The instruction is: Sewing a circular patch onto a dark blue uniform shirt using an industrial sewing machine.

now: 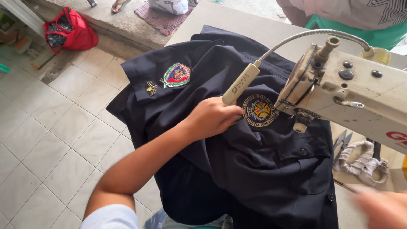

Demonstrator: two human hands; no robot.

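Note:
A dark navy uniform shirt (254, 161) is spread over the sewing table, hanging off its left edge. My left hand (212, 116) presses flat on the cloth beside a round embroidered badge (259, 110), which lies under the head of a cream sewing machine (352, 93). A shield-shaped red and green patch (176, 75) sits on the sleeve farther left. My right hand (383, 208) is a blur at the lower right edge, off the shirt, and I cannot make out its fingers.
A gooseneck lamp (241, 84) arches from the machine over the shirt. Thread snips (342, 141) and a wrapped cloth bundle (360, 163) lie on the table at right. A red bag (70, 32) sits on the tiled floor at far left. Another person sits behind the machine.

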